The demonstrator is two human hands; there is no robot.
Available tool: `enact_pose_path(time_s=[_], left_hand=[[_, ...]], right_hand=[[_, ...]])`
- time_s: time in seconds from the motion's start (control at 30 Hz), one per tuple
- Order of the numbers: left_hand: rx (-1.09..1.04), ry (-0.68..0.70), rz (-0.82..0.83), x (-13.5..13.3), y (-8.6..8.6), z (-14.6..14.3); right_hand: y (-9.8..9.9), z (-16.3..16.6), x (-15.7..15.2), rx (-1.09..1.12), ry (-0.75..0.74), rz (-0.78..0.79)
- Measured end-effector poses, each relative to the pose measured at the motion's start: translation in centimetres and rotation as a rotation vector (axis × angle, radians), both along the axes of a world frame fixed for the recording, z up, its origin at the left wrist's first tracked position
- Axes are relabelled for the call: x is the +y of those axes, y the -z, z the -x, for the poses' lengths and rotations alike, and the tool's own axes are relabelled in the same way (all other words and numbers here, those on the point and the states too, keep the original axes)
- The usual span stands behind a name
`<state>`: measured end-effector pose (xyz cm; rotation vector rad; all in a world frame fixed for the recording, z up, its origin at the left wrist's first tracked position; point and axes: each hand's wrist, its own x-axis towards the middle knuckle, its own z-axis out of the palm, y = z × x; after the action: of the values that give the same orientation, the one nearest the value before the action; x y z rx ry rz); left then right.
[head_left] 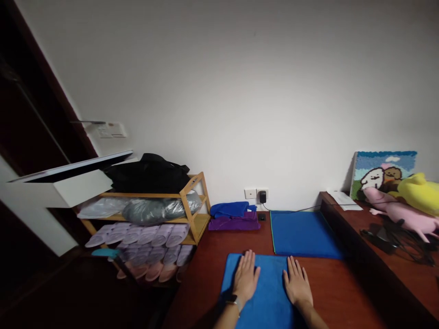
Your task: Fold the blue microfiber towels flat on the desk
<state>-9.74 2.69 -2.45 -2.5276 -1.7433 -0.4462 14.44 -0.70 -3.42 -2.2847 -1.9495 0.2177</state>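
A blue towel [267,301] lies spread on the reddish-brown table [336,288] right in front of me. My left hand [246,276] rests flat on its left half, fingers stretched out, with a watch on the wrist. Flat on the towel's right half lies my right hand [297,284], fingers spread. Neither hand holds anything. Behind it a second blue towel [303,234] lies flat near the wall.
Folded blue [230,209] and purple towels [234,223] are stacked at the table's back left by a wall socket with a charger [262,196]. A wooden rack [192,214] with slippers and bags stands left. A raised ledge at right carries plush toys [404,205] and cables.
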Motion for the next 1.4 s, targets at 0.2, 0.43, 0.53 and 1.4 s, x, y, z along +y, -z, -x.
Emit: enact_pose_path(time_s=[0.2,0.43,0.53,1.4], left_hand=[[-0.059,0.2,0.058,-1.9,0.4,-8.3],[0.0,0.057,0.11,-1.9,0.8,0.8],[0.056,0.004,0.106,-2.1,1.1,5.6],[0.077,-0.134,0.083,-4.2,-0.5,12.6]], right_hand=[[0.6,-0.2,0.2,-0.007,-0.024,-0.012],[-0.4,0.0,-0.1,-0.001,-0.005,0.007],[-0.7,0.0,-0.3,0.012,-0.003,0.011],[-0.3,0.1,-0.3,0.013,0.01,-0.001]])
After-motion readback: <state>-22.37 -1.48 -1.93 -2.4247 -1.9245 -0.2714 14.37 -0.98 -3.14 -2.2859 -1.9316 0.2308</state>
